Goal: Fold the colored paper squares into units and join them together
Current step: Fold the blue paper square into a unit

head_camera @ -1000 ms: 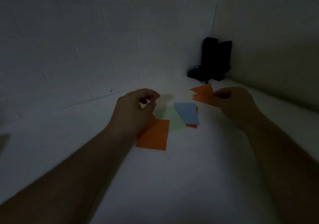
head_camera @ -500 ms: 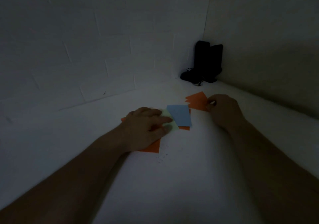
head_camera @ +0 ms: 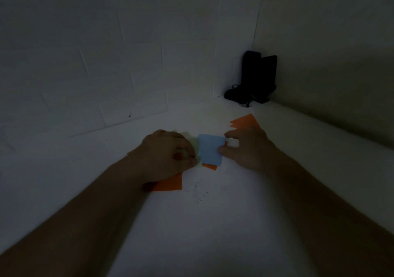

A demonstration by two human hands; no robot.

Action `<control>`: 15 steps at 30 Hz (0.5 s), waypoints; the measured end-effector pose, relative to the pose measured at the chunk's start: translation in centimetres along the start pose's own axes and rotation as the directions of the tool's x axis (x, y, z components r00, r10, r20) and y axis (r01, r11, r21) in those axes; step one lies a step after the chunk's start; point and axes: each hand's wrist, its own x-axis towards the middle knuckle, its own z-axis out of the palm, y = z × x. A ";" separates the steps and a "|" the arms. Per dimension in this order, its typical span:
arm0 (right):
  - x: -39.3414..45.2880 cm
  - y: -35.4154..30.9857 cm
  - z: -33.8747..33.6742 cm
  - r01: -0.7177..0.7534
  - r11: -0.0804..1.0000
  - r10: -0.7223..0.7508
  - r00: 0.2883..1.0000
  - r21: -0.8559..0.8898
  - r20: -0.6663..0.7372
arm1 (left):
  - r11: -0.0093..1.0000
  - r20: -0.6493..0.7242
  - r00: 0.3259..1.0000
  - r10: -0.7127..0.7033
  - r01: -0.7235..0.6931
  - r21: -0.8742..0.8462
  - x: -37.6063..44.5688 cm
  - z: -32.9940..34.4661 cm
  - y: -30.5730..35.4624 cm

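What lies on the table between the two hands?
In the head view, the blue paper lies between the left hand and the right hand, over a small orange piece.

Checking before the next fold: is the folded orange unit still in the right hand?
No, the folded orange unit lies on the table beyond the right hand, which now touches the blue paper.

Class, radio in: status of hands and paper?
Left hand pinching green paper. Right hand at blue paper edge. Folded orange unit behind it. Nothing blocking.

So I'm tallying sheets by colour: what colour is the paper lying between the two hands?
Light blue paper, clearest in the head view.
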 end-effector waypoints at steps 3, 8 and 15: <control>0.2 -0.3 0.4 0.011 0.998 -0.012 0.999 0.058 0.029 | 0.996 -0.026 0.996 -0.082 0.083 0.036 0.1 -0.4 -0.6; 0.0 -1.4 0.8 0.025 0.999 -0.025 1.000 0.039 0.007 | 0.992 0.029 0.993 -0.115 0.114 0.055 0.2 0.1 -0.8; 0.5 -2.1 0.7 -0.011 0.898 0.039 0.998 0.440 -0.054 | 0.987 0.088 0.983 -0.158 0.155 0.046 -0.1 0.1 -0.3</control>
